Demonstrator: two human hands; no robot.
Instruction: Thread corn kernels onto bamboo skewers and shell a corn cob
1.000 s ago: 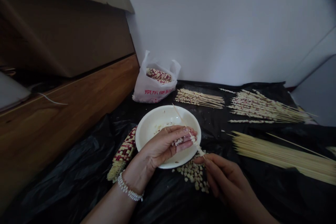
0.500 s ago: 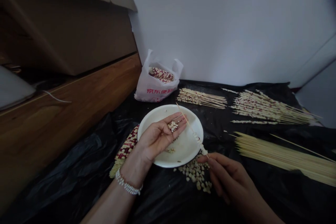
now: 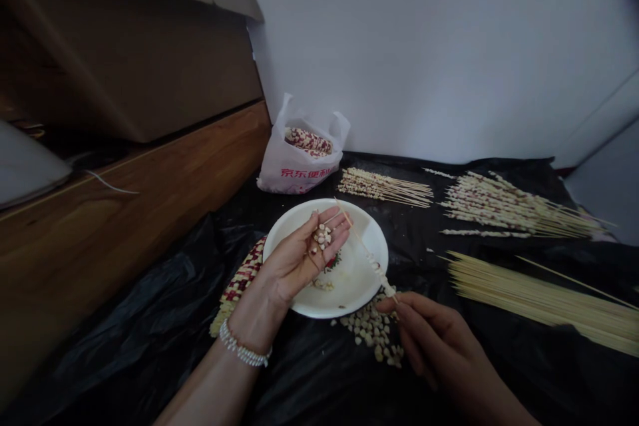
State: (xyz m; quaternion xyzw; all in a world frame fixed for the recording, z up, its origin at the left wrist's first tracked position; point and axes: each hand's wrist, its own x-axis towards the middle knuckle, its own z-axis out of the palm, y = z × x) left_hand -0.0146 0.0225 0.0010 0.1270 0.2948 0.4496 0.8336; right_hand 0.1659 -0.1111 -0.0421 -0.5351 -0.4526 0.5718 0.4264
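My left hand [image 3: 299, 256] is palm up over the white plate [image 3: 359, 279], fingers loosely cupped around several pale corn kernels [image 3: 323, 235]. My right hand [image 3: 434, 339] pinches the lower end of a bamboo skewer [image 3: 367, 254] that slants up over the plate, with a few kernels threaded near my fingers. A pile of loose kernels [image 3: 372, 331] lies on the black plastic sheet [image 3: 150, 333] between the plate and my right hand. A red-and-white corn cob [image 3: 239, 283] lies left of the plate, partly under my wrist.
A white plastic bag [image 3: 299, 166] with more cobs stands at the wall. Two bundles of filled skewers [image 3: 384, 186] [image 3: 504, 210] lie behind the plate, and bare skewers [image 3: 539, 293] lie at the right. A wooden ledge [image 3: 124, 213] runs along the left.
My left hand let go of the skewer, turned palm up and opened, then curled slightly with kernels in the palm. My right hand and the skewer have hardly moved.
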